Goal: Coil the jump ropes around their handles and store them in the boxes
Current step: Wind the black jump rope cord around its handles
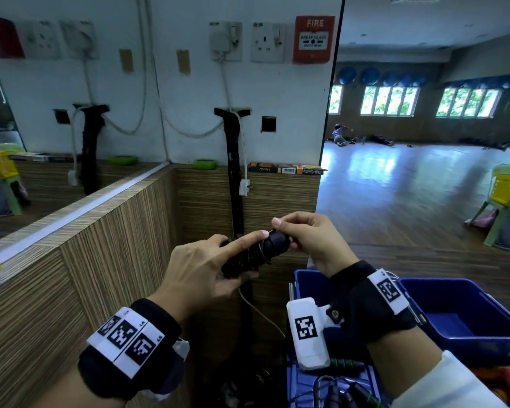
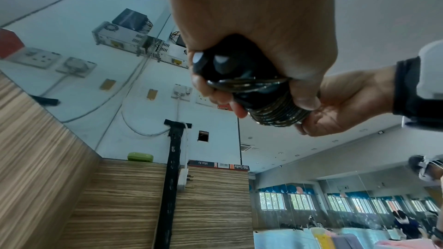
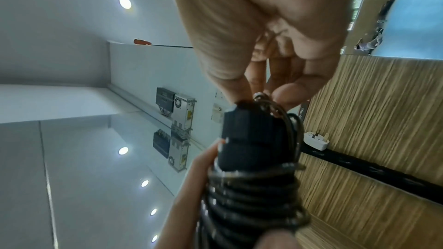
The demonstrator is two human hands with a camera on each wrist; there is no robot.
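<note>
A black jump rope (image 1: 255, 253) is wound in tight coils round its two black handles, held at chest height in front of the wooden panel. My left hand (image 1: 215, 267) grips the coiled bundle (image 2: 271, 105) from below, index finger stretched along its top. My right hand (image 1: 302, 235) pinches the rope's end at the handle caps (image 3: 249, 130). Two blue boxes sit below at the right: the far one (image 1: 468, 316) shows a bare floor, the near one (image 1: 336, 387) holds several rope handles.
A wood-grain partition (image 1: 115, 260) stands close in front and to the left, with a black strip and a white plug on it. A mirror at the right shows the gym floor. Above on the wall are sockets and a red fire alarm (image 1: 312, 39).
</note>
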